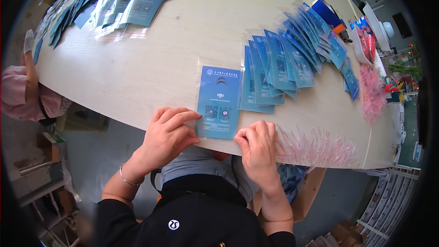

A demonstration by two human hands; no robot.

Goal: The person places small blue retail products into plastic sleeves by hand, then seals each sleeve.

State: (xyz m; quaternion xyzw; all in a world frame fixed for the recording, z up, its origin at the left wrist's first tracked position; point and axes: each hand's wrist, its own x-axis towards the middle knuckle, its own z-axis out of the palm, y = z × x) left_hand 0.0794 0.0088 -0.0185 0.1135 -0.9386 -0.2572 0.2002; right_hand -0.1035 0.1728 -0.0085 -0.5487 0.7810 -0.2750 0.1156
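Note:
A blue printed card in a clear plastic sleeve (220,92) lies at the near edge of the table, in front of me. My left hand (173,129) has its bent fingers and thumb closed at the sleeve's left edge, near the bottom. At the lower right corner, the thumb and fingers of my right hand (257,142) are pinched together on the sleeve. To the right, a fanned row of sleeved blue cards (279,66) overlaps and curves away toward the far right. Thin pink and clear strips (318,150) lie in a loose heap beside my right hand.
More sleeved cards (145,5) are piled at the far left of the pale table (196,27). Another person in a pink top (16,89) is at the left edge. On the right, pink strips (374,89) hang below a white container (363,48). A cardboard box (311,192) stands under the table.

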